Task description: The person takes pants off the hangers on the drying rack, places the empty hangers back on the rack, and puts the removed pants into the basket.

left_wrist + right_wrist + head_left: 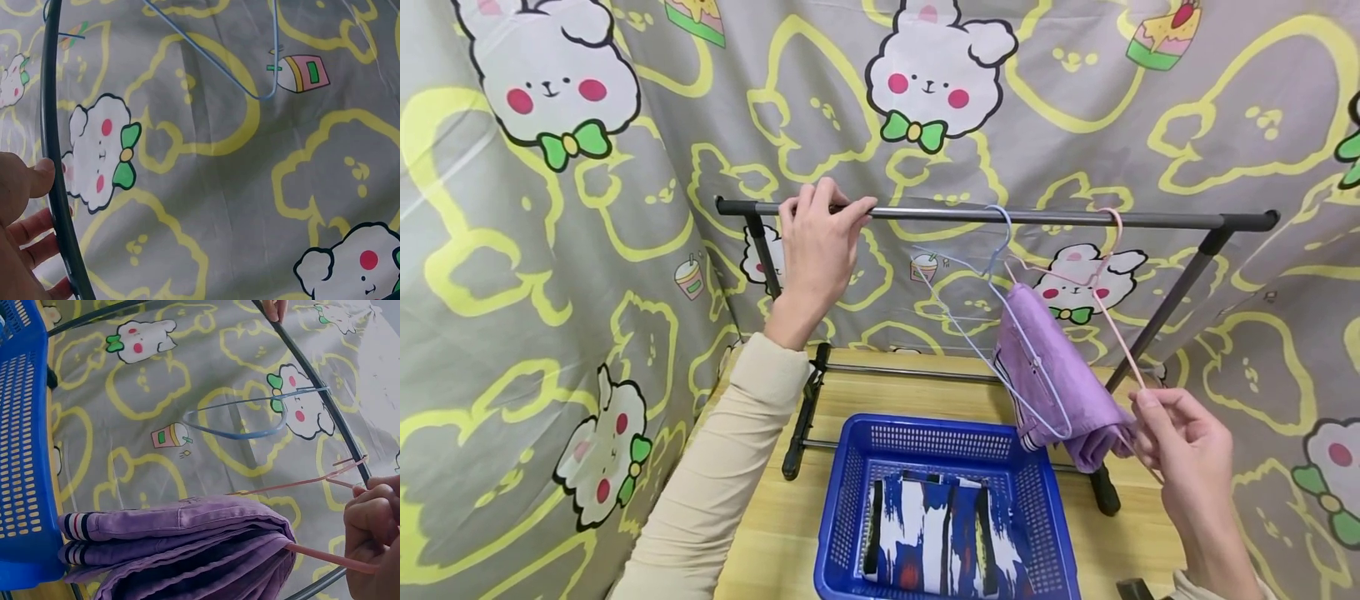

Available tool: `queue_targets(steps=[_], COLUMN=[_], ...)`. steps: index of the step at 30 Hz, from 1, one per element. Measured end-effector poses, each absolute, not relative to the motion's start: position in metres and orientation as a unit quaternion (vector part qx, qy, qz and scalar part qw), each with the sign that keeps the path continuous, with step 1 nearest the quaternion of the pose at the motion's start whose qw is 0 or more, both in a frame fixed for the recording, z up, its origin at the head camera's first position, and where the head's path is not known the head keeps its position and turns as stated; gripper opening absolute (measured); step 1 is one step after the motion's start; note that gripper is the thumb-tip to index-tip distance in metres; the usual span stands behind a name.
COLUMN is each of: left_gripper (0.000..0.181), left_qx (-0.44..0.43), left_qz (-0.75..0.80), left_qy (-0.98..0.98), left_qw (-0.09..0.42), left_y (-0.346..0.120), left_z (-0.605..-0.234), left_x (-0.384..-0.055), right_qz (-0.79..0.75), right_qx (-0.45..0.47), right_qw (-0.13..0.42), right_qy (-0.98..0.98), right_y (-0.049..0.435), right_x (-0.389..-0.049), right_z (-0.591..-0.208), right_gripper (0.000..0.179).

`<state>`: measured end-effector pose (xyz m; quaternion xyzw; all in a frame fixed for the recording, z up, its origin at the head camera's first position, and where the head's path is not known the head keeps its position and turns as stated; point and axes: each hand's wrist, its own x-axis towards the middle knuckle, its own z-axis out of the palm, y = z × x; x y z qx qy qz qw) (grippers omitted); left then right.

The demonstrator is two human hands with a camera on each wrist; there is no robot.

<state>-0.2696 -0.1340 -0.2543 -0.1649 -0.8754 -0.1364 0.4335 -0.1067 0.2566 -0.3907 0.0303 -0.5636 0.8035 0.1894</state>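
My left hand (823,246) grips the grey top rail (925,214) of a clothes rack near its left end. The left wrist view shows the thumb on one side of the rail and fingers on the other. Toward the right, a pink hanger (1116,333) hooks over the rail. My right hand (1187,446) pinches its lower right corner, pulling the hanger aslant. A folded purple garment (1056,367) with striped edges (75,526) hangs over the hanger's bar, its layers bunched toward my right hand. Left of it, a bare blue hanger (1008,227) hangs from the rail.
Below the rail, a blue plastic basket (842,492) on the wooden floor (760,533) holds folded blue, white and black patterned cloth (936,533). The rack's feet (792,458) stand on both sides. Rabbit-patterned grey curtains (655,192) surround the rack.
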Motion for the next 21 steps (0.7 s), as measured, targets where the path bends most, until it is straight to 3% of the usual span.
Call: queue_targets(steps=[21], left_gripper=[0.024], left_qx=[-0.154], left_qz=[-0.153], left_qy=[-0.877], left_qw=[0.429], left_y=[-0.130], left_z=[-0.255], left_x=[-0.269], right_qz=[0.816], right_qx=[-0.051], right_qw=[0.289], right_qy=[-0.499], right_y=[0.267], right_x=[-0.089], right_z=[-0.362], right_gripper=[0.006])
